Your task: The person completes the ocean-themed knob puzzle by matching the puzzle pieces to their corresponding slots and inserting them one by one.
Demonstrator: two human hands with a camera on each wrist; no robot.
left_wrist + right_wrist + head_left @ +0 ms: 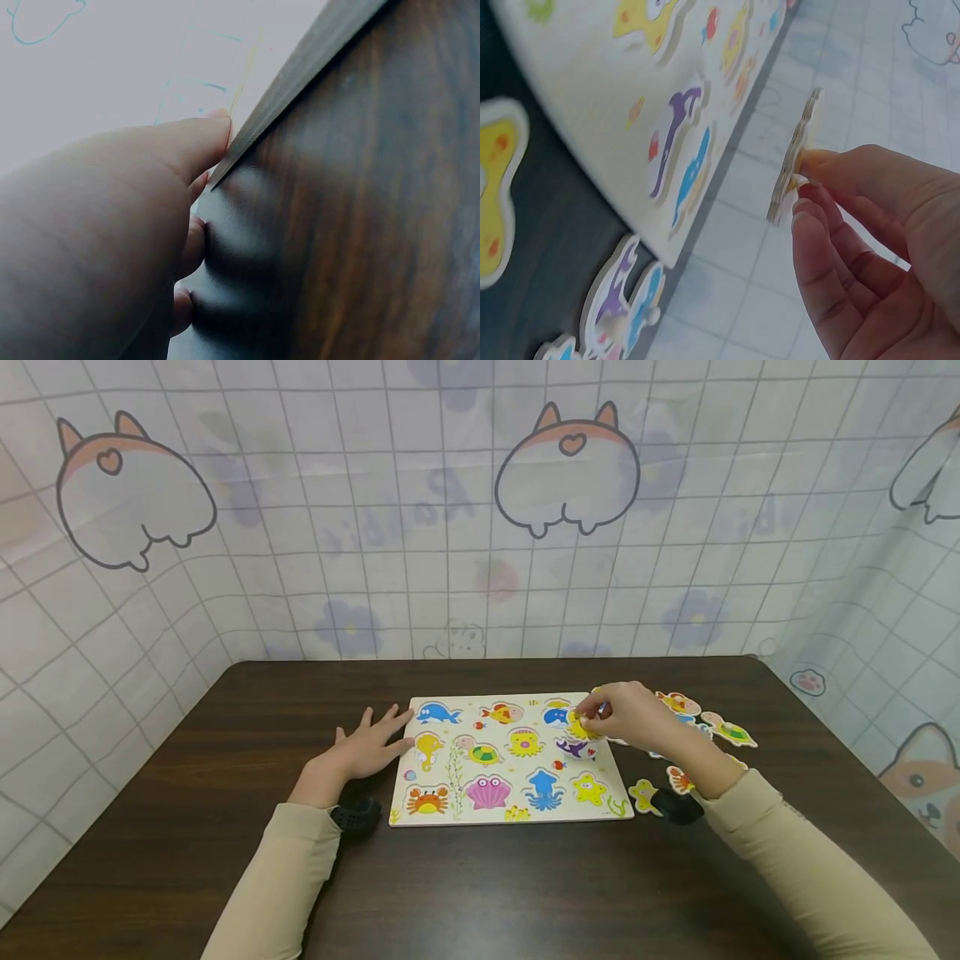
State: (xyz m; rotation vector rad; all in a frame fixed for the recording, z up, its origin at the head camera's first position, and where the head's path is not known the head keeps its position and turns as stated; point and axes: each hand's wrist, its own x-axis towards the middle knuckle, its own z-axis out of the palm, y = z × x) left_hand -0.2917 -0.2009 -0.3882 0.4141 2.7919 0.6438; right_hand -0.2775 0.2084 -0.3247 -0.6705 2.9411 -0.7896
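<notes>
A flat white sea-animal puzzle board [600, 810] with printed, shaped recesses lies on the table. My left hand [352, 758] rests beside its left edge with fingers spread; in the left wrist view the thumb [199, 142] touches the board's edge. Above the upper right of the board, my right hand [636, 717] pinches a yellow puzzle piece [579, 727] between thumb and fingers. The right wrist view shows that piece [791, 165] edge-on, raised off the board, so its picture is hidden there. Below it lie the purple whale [576, 749] and blue dolphin [555, 717] spots.
Loose puzzle pieces lie right of the board, among them a turtle [731, 731], a yellow starfish [645, 797] and a crab [679, 779], some partly behind the right forearm. The dark wooden table [480, 893] meets a patterned curtain [420, 568] at the back.
</notes>
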